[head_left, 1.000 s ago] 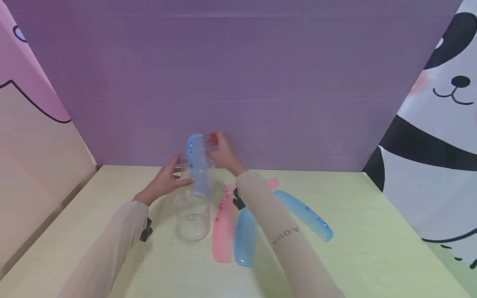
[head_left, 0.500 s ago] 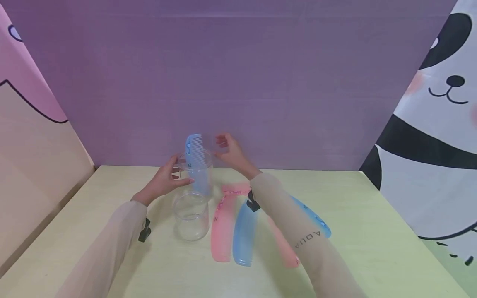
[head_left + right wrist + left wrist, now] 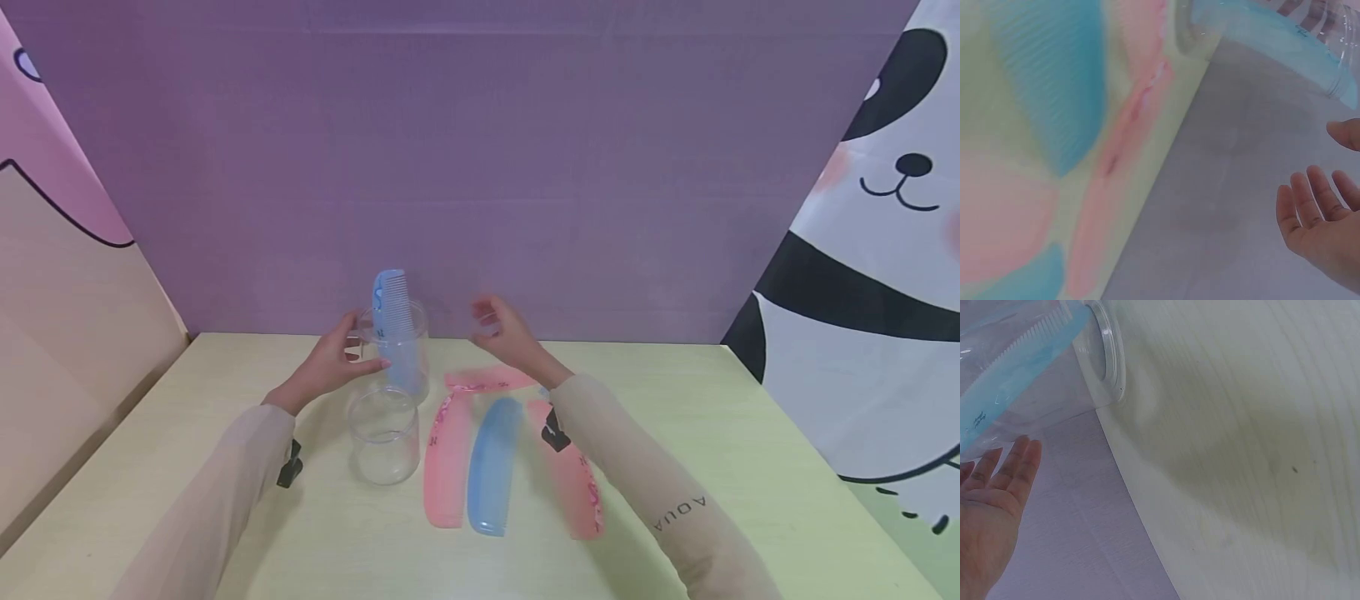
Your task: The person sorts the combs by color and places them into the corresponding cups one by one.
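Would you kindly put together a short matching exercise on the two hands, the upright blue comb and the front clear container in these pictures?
Column one:
1. Left hand
2. Right hand
3. Upright blue comb
4. Front clear container

Column two:
A. Farthest right of these four in the head view, holding nothing
B. See-through, with no comb inside
C. At the left side of the rear clear container
D. Standing inside the rear clear container, its top above the rim

Right pairs: 1-C, 2-A, 3-D, 4-B.
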Available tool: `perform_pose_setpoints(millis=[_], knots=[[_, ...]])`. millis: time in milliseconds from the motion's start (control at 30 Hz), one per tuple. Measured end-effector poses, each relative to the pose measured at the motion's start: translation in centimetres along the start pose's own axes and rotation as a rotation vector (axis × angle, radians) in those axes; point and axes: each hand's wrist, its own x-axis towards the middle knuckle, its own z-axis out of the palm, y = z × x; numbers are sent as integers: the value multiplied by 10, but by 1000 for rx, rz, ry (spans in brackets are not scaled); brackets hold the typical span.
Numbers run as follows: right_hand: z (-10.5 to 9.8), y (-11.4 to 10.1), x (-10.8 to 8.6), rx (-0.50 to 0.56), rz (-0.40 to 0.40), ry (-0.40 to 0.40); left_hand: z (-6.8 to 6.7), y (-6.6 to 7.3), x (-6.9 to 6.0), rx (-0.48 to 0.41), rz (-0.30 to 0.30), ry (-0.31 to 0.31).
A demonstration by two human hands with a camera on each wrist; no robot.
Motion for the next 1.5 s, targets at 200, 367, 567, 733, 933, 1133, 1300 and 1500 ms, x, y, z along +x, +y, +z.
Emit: perform_pose_setpoints(millis=[200,367,567,733,933,1133,1300,1500], knots=[[-13,14,-23,-76,44,-31,1,-1,0,5,5,1],[-21,30,-41,-117,57,-22,1,-2,0,8,6,2],[-33,44,-63,-159,91,-14,0,0,-2,7,-5,-1],[-44,60,-79,-195,139,-27,0,1,-2,7,-9,-1],[-62,73,-99,-212,227,-55,-1,2,-2,5,-13,-3],[-77,82,-111,-272,244,-77,0,-1,-1,-14,6,-5],[-84,84,-115,-293,270,-108,0,-1,-1,-19,11,-2],[-86,89,-119,-299,332,-158,-1,0,-1,-20,9,-5]])
